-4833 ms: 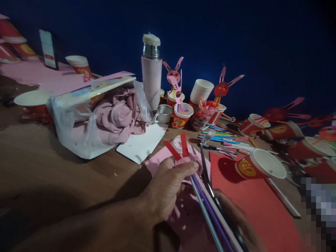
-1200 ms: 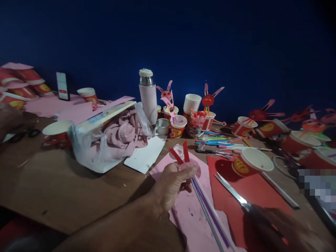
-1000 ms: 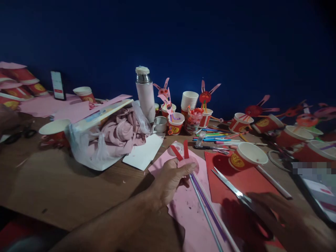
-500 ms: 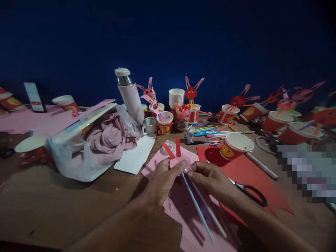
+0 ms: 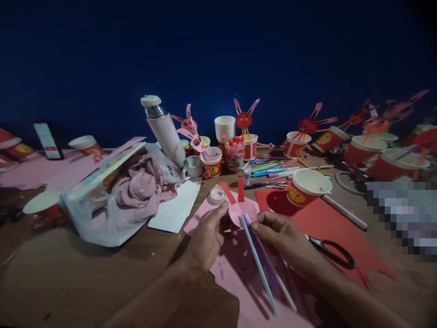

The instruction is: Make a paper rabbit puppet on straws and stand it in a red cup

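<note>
A pink paper rabbit head [image 5: 241,210] with two red strip ears hangs between my hands, its back towards me. Thin straws [image 5: 257,259], one pale blue, one purple and one whitish, run down from it. My right hand [image 5: 278,230] pinches the head's right edge beside the straw tops. My left hand [image 5: 210,237] is at the left edge, thumb raised and fingers apart; whether its fingertips touch the paper from behind is hidden. Beneath lies a cut pink sheet [image 5: 227,282]. A tape roll [image 5: 217,195] sits just beyond the head.
Black-handled scissors [image 5: 336,255] lie on red paper [image 5: 317,223] at right, near a paper cup [image 5: 310,189]. Coloured pens [image 5: 273,171] and cups with paper rabbits [image 5: 244,120] stand behind. Left are a thermos [image 5: 164,132], a metal mug [image 5: 192,167] and a cloth in a plastic bag [image 5: 139,182].
My left thumb has lifted off the paper head, and the left fingers have spread. The head has shifted slightly right, still pinched by my right hand. The view has turned a little.
</note>
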`<action>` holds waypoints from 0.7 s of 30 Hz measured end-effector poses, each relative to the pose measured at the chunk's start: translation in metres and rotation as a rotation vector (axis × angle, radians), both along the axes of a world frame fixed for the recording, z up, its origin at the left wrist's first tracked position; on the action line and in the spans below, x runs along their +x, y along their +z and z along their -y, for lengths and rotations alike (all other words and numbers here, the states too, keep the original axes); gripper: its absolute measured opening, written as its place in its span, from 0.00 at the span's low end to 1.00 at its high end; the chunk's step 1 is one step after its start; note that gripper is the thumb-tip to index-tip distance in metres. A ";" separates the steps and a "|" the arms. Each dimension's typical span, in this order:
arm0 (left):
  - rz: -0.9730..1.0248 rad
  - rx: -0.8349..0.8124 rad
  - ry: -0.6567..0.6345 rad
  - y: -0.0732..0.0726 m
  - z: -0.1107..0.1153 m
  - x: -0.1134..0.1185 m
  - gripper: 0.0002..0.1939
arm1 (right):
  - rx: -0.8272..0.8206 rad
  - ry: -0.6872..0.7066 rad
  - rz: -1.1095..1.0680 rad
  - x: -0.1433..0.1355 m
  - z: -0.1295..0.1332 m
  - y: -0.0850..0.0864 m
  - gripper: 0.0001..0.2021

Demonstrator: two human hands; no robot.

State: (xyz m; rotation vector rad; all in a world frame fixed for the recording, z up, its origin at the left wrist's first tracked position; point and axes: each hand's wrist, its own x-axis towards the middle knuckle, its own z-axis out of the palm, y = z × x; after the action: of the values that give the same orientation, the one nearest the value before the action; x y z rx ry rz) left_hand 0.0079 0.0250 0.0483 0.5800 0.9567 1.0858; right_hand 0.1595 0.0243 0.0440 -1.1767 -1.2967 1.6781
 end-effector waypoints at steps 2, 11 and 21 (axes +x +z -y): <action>0.007 0.013 0.000 0.000 0.001 0.000 0.14 | 0.016 -0.004 0.001 0.001 0.000 -0.002 0.16; -0.163 0.058 -0.089 0.001 0.002 -0.001 0.11 | 0.033 0.013 0.026 0.001 0.002 -0.004 0.13; -0.208 0.034 -0.112 -0.006 0.002 -0.004 0.16 | 0.014 -0.029 -0.029 -0.003 0.004 -0.003 0.13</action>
State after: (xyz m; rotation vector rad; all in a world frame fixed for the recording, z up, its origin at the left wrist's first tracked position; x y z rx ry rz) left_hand 0.0041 0.0232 0.0423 0.7770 1.0734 0.9561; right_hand 0.1566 0.0201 0.0415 -1.1533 -1.2661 1.6569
